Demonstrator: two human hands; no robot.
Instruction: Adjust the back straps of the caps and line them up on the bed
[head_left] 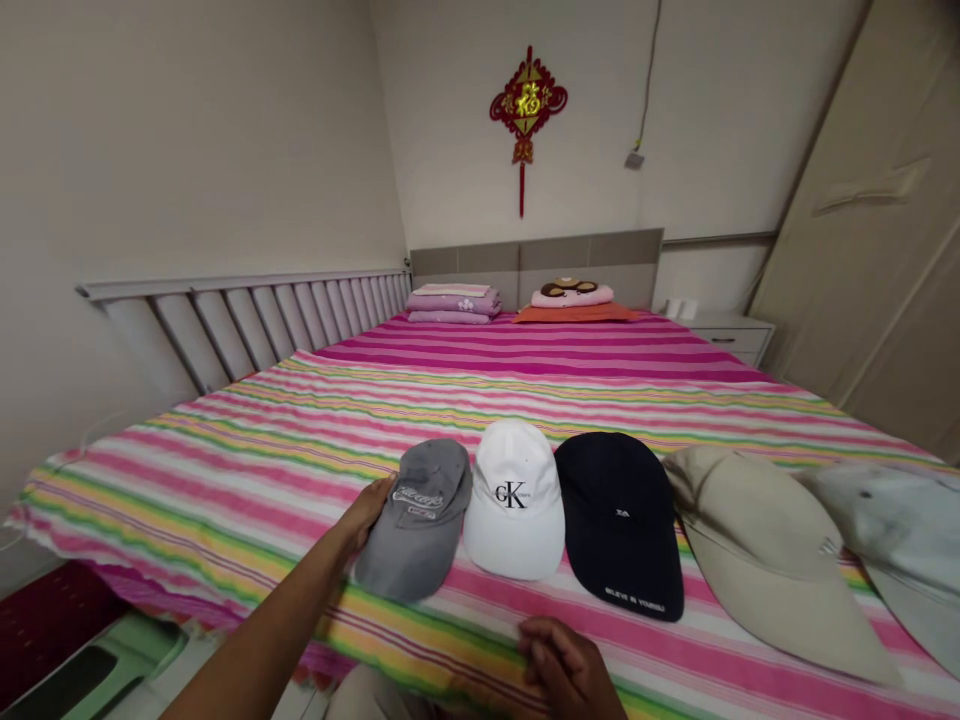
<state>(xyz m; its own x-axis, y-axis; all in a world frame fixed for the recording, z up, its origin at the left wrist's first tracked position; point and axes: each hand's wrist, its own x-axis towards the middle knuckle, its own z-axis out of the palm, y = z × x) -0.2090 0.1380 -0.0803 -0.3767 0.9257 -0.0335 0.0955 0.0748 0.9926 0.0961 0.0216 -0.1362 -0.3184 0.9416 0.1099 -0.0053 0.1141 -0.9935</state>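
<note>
A grey baseball cap [427,510] with white lettering lies at the left end of a row of caps. My left hand [369,508] grips its left side, with the fingertips partly hidden by the cap. Touching it is a white cap [517,490] with black letters, and beside that a black cap [619,520] with small white writing on its brim. Further right lie a beige cap [757,540] and a pale grey cap [900,530], cut off by the frame's edge. My right hand [562,665] hovers near the front edge, below the white cap, fingers curled with nothing visible in them.
The caps rest on a bed with a striped sheet [247,455]. Folded purple bedding [454,303] and a pink folded item [574,297] sit by the headboard [540,265]. A radiator [262,320] runs along the left wall. A green stool [127,665] stands at lower left.
</note>
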